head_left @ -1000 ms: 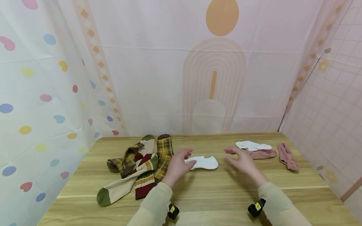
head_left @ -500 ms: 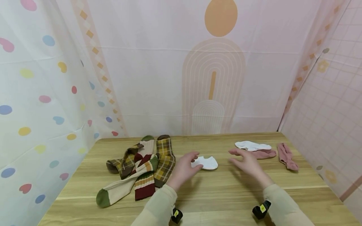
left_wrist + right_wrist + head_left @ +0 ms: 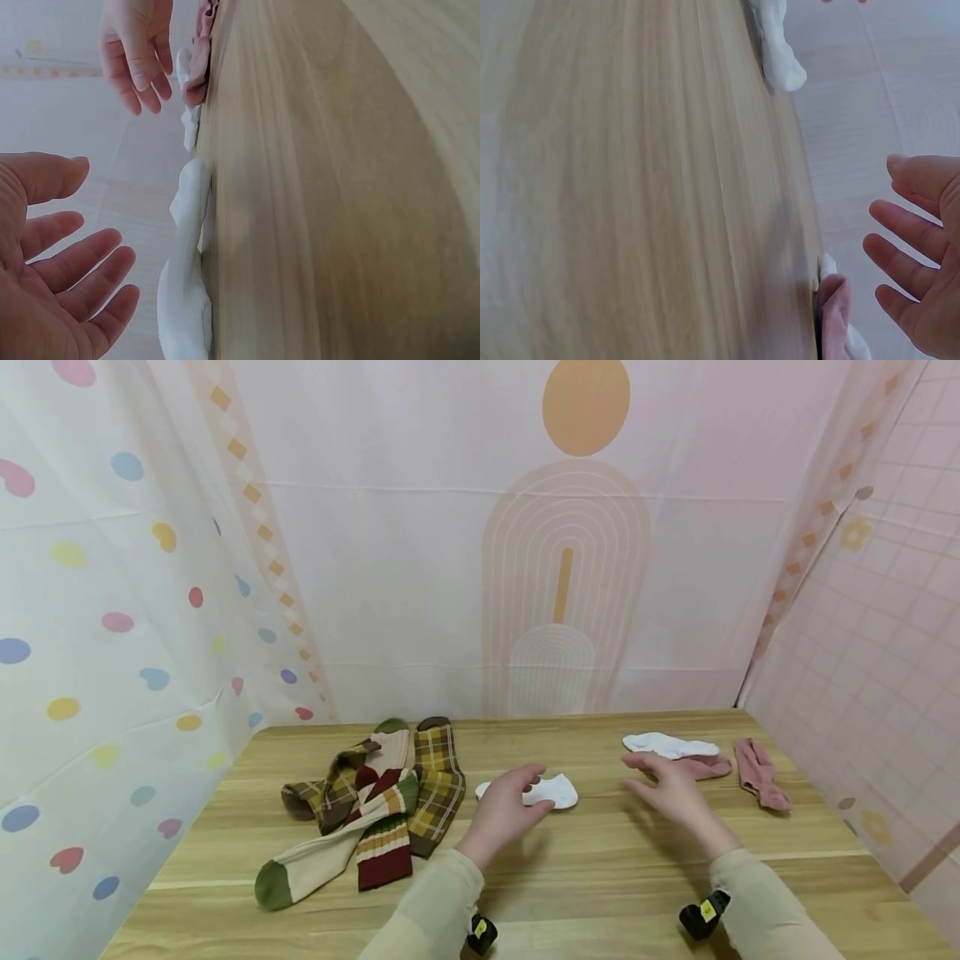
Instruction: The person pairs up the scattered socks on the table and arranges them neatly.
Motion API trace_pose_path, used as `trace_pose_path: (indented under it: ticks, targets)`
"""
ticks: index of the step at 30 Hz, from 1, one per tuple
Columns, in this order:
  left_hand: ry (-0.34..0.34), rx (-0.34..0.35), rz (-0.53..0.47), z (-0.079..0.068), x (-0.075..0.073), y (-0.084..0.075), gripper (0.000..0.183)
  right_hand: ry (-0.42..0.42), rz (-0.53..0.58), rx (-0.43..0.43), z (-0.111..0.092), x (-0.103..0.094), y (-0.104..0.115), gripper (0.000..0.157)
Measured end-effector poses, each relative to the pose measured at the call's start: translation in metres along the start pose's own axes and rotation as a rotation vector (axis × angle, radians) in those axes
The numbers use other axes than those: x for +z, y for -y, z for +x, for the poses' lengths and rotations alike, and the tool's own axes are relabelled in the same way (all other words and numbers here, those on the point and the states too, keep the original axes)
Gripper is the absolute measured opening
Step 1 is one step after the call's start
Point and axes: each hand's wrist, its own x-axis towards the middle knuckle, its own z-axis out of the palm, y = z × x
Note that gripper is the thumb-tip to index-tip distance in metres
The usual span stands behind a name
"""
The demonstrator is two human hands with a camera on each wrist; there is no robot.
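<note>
A short white sock (image 3: 557,789) lies flat at the middle of the table, partly hidden behind my left hand (image 3: 504,814). That hand is held above the wood with fingers spread and loosely bent; in the left wrist view there is a gap between it and the white sock (image 3: 184,300). My right hand (image 3: 675,793) hovers farther right, fingers relaxed and holding nothing. Just behind it, a second white sock (image 3: 670,745) lies partly over a pink sock (image 3: 708,767). The right wrist view shows the right hand (image 3: 926,255) apart from the pink sock (image 3: 834,311).
On the left is a loose heap of long socks: brown-yellow plaid ones (image 3: 438,789), a cream one with a green toe (image 3: 307,870) and a striped maroon one (image 3: 384,860). Another pink sock (image 3: 761,777) lies near the table's right edge. Patterned curtains (image 3: 397,568) enclose the wooden table (image 3: 600,893).
Both hands have drifted a little to the right, still holding nothing. More of the left end of the middle white sock shows now. The socks have not moved.
</note>
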Motion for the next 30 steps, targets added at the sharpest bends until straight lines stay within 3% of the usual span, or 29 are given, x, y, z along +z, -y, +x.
trace_pose_path:
  ticks: [11,16,30]
  targets:
    - [0.013,0.041,0.035,0.0,0.008,-0.006,0.046,0.003,0.016,0.038,0.0,-0.008,-0.007,0.03]
    - [0.011,0.06,0.063,0.002,0.012,-0.011,0.046,-0.003,-0.043,0.062,-0.001,-0.016,-0.01,0.031]
    - [0.031,0.069,0.023,0.003,0.026,-0.022,0.046,-0.034,-0.108,0.121,0.0,-0.029,-0.025,0.031]
